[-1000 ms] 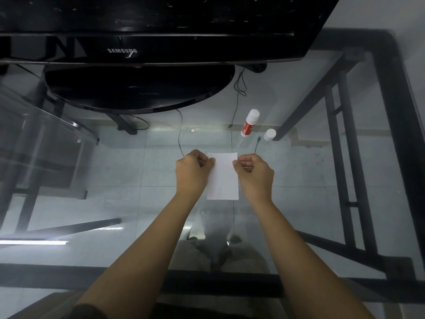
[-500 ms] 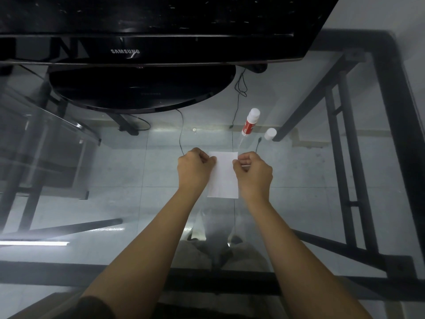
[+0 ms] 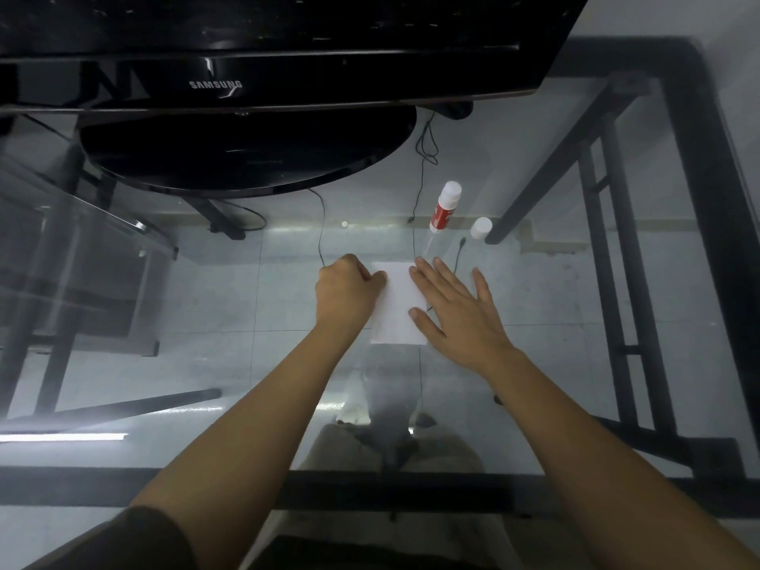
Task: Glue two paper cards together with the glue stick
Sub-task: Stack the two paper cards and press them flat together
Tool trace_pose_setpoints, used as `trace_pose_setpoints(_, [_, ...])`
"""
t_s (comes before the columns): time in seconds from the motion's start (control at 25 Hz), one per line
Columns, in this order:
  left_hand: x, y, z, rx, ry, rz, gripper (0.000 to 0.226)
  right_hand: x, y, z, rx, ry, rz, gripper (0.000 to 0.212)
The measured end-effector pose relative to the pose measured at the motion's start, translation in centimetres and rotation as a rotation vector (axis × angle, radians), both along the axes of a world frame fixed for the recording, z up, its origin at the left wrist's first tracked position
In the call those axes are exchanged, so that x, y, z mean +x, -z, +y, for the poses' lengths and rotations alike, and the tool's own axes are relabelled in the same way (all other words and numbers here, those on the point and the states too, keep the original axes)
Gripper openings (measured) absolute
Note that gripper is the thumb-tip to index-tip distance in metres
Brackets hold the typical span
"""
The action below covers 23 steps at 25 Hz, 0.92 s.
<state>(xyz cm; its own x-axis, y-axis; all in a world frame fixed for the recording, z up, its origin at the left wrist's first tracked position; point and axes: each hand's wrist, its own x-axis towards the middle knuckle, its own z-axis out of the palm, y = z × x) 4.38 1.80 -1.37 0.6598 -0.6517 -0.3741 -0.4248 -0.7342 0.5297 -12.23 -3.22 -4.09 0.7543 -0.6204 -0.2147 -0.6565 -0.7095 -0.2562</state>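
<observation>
A white paper card [image 3: 398,310] lies flat on the glass table in the middle of the view; I cannot tell whether a second card lies under it. My left hand [image 3: 347,292] is closed at the card's left edge, fingertips pinching its upper left corner. My right hand [image 3: 454,312] lies flat with fingers spread over the card's right edge. Just beyond the card stands a red and white glue stick [image 3: 444,207], upright and uncapped. Its white cap [image 3: 480,228] stands to its right.
A black Samsung monitor [image 3: 263,76] on a round black base [image 3: 246,150] fills the far side of the glass table [image 3: 555,314]. Thin cables [image 3: 425,150] run below the glass. The black metal frame [image 3: 707,199] borders the table's right side and front edge.
My right hand has let go of the card's upper right corner, opened and spread flat over the card's right side. My left hand stays pinched on the left corner.
</observation>
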Motion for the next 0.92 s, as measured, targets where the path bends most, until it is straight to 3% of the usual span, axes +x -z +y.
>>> trace_pose_setpoints(0.12, [1.5,0.1,0.7,-0.184,0.237,-0.166,0.021,0.1,0.0,0.1,-0.020,0.000,0.023,0.062])
trace_pose_setpoints(0.2, [3.3,0.4,1.3,-0.334,0.560,-0.197,0.032,0.2,0.0,0.1,-0.037,0.000,0.029,0.064])
trace_pose_setpoints(0.32, [5.5,1.8,2.8,-0.103,1.042,-0.408,0.055,0.2,0.1,0.0,-0.030,0.003,0.043,0.065])
trace_pose_setpoints(0.44, [5.7,2.7,4.8,-0.021,1.196,-0.518,0.059,0.3,0.1,0.0,-0.027,0.004,0.057,0.064])
trace_pose_setpoints(0.72, [3.6,2.3,10.4,-0.142,1.291,-0.462,0.059,0.2,-0.1,0.2,-0.027,0.019,0.055,0.061])
trace_pose_setpoints(0.84, [3.2,1.8,8.0,-0.156,0.945,-0.279,0.054,0.2,-0.2,0.3,-0.031,0.018,0.061,0.061])
trace_pose_setpoints(0.92, [2.0,1.9,6.0,-0.107,0.689,-0.252,0.052,0.3,-0.3,0.3,-0.031,0.012,0.063,0.063])
